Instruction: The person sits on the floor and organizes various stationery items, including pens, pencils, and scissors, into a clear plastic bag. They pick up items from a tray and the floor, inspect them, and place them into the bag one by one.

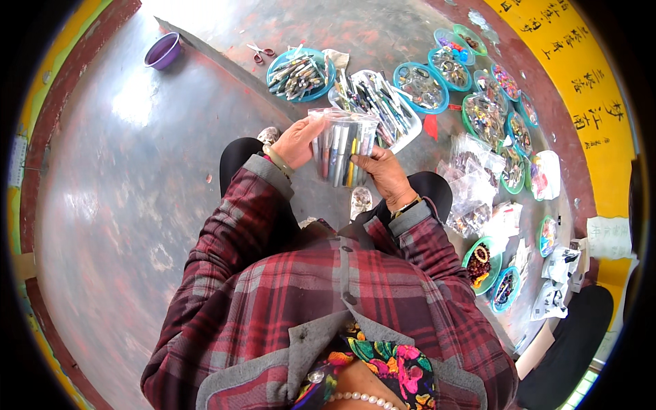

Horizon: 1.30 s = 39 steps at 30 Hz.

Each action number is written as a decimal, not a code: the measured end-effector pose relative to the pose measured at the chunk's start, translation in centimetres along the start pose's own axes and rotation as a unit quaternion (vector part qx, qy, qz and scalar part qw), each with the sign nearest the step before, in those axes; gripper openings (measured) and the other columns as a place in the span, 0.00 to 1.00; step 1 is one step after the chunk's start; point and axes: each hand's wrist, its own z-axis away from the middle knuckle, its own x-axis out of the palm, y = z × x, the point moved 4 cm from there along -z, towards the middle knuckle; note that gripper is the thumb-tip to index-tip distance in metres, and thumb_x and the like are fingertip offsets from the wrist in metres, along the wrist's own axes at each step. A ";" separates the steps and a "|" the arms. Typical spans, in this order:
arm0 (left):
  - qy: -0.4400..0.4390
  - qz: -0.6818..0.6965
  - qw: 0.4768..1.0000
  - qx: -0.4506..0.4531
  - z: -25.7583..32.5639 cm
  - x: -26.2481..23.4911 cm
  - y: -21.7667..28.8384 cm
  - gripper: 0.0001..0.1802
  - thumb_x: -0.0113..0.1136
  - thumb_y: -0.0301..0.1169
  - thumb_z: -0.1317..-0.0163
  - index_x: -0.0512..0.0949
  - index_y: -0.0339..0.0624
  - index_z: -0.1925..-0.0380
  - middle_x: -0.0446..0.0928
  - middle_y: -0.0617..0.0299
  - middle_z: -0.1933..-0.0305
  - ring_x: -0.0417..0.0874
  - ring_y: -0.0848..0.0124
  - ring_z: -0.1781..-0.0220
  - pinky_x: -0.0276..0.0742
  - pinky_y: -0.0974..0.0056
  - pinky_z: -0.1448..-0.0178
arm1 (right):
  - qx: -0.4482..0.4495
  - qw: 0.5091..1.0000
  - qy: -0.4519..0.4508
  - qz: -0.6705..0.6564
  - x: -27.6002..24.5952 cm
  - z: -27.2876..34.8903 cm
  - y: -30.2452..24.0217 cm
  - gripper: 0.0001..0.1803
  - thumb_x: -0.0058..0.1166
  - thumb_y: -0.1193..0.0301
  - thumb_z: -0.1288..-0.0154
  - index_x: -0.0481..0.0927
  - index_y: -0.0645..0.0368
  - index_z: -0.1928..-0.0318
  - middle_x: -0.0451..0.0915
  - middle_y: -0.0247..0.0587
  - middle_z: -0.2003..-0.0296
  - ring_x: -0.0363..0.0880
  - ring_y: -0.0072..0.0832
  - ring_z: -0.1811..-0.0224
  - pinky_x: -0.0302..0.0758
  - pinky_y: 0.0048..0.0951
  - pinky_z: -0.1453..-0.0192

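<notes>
Between my two hands I hold up a clear plastic bag [336, 152] with several pens inside, grey, white and yellow ones among them. My left hand [296, 142] grips its upper left edge, fingers behind the plastic. On the right side my right hand [386, 172] pinches the bag, thumb over the front near a yellow pen. Just beyond the bag, a white tray [412, 139] is heaped with loose pens. Left of that tray stands a blue basket [329, 76] filled with more pens and markers.
Red-handled scissors [259, 54] lie on the floor beyond my left hand. A purple basin [162, 52] stands far left. Blue and green baskets of small items, such as one blue basket [398, 76], crowd the right, with clear plastic bags [471, 181] nearer my right knee.
</notes>
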 end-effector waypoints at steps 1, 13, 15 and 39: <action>-0.010 0.040 0.999 0.020 -0.2 0.5 -0.1 0.26 0.55 0.42 0.37 0.68 0.36 0.45 0.76 0.64 0.56 0.77 0.75 0.58 0.76 0.68 0.57 | 0.004 1.000 -0.004 -0.001 -0.3 -0.1 0.1 0.11 0.57 0.75 0.40 0.80 0.62 0.56 0.81 0.32 0.61 0.75 0.17 0.59 0.69 0.22 0.50; -0.054 -0.014 0.997 -0.051 0.0 1.0 -0.6 0.35 0.68 0.27 0.56 0.66 0.33 0.46 0.77 0.56 0.58 0.81 0.66 0.63 0.81 0.63 0.76 | -0.060 0.997 -0.040 -0.028 -0.4 0.2 -0.3 0.14 0.56 0.71 0.38 0.79 0.61 0.52 0.80 0.30 0.58 0.72 0.16 0.56 0.66 0.23 0.46; -0.045 -0.044 0.997 -0.053 0.0 1.0 -0.6 0.38 0.69 0.28 0.57 0.63 0.34 0.44 0.76 0.56 0.56 0.81 0.68 0.63 0.80 0.66 0.78 | -0.066 0.996 -0.050 -0.025 -0.3 0.1 -0.4 0.14 0.56 0.70 0.37 0.79 0.60 0.52 0.79 0.29 0.58 0.72 0.16 0.56 0.66 0.23 0.46; 0.064 -0.153 0.986 -0.024 -0.5 -1.2 0.6 0.28 0.62 0.17 0.55 0.71 0.35 0.49 0.79 0.61 0.57 0.80 0.74 0.60 0.77 0.70 0.62 | -0.035 0.757 0.155 0.634 -18.2 -14.3 2.2 0.11 0.55 0.66 0.55 0.83 0.56 0.70 0.81 0.48 0.72 0.81 0.40 0.67 0.74 0.36 0.61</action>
